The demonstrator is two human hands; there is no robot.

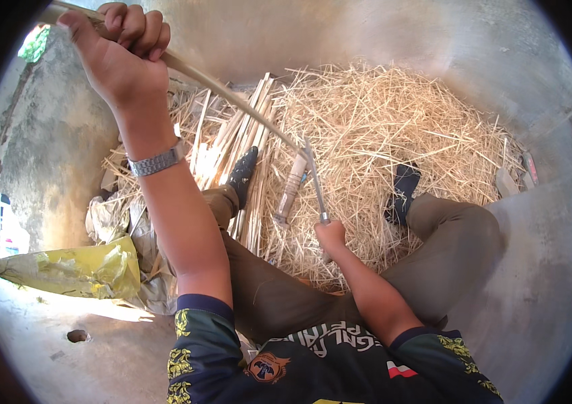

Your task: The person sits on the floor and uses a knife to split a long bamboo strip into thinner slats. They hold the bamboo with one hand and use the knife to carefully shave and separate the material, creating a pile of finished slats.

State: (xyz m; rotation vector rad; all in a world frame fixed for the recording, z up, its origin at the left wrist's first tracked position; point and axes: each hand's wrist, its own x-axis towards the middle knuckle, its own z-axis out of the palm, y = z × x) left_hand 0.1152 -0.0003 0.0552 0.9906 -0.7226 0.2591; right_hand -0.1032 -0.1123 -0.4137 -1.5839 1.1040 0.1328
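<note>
My left hand (128,64), raised at the upper left, is closed around a long thin bamboo strip (232,99). The strip slants down to the right, and its lower end meets the upper part of a knife blade (316,176). Low in the middle, my right hand (330,237) is wrapped round the knife's handle, with the narrow blade pointing away from me. Whether the edge has bitten into the strip cannot be made out. Beside the blade, a short wooden piece (291,188) lies on the shavings between my feet.
A wide heap of pale shavings (367,121) covers the floor ahead. Several split strips (242,128) lie by my left foot (243,176). My right foot (403,192) rests on the heap. A yellow plastic sack (77,269) lies at left. A concrete wall (245,34) curves around.
</note>
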